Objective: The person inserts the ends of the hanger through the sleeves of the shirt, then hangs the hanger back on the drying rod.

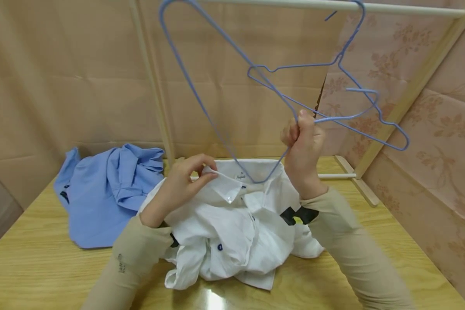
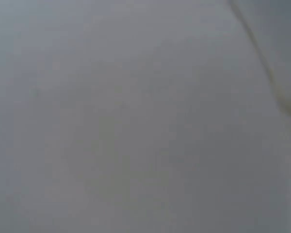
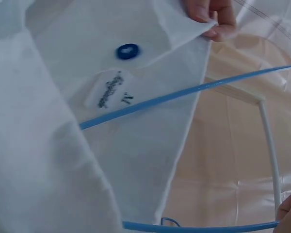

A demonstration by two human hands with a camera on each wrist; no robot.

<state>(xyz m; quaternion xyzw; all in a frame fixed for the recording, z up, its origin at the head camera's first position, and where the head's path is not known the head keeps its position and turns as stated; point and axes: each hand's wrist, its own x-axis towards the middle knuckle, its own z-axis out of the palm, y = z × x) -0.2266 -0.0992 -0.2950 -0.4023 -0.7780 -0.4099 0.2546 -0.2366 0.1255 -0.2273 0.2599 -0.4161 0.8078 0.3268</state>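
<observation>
A white shirt (image 1: 232, 232) with a collar and dark blue buttons lies bunched on the table. My left hand (image 1: 184, 185) pinches the left side of its collar between thumb and fingers. My right hand (image 1: 304, 150) grips a blue wire hanger (image 1: 201, 103) near its hook and holds it tilted above the shirt. One end of that hanger dips into the neck opening, across the collar's inside. In the right wrist view, the hanger wire (image 3: 155, 100) passes in front of the neck label (image 3: 111, 90). The left wrist view shows only blurred pale cloth (image 2: 136, 121).
Behind, a second blue hanger (image 1: 341, 56) hangs from the rail (image 1: 314, 3) of a wooden rack. A folded blue shirt (image 1: 104, 198) lies on the table (image 1: 27, 258) at the left. Curtains of cloth stand around the back and right sides.
</observation>
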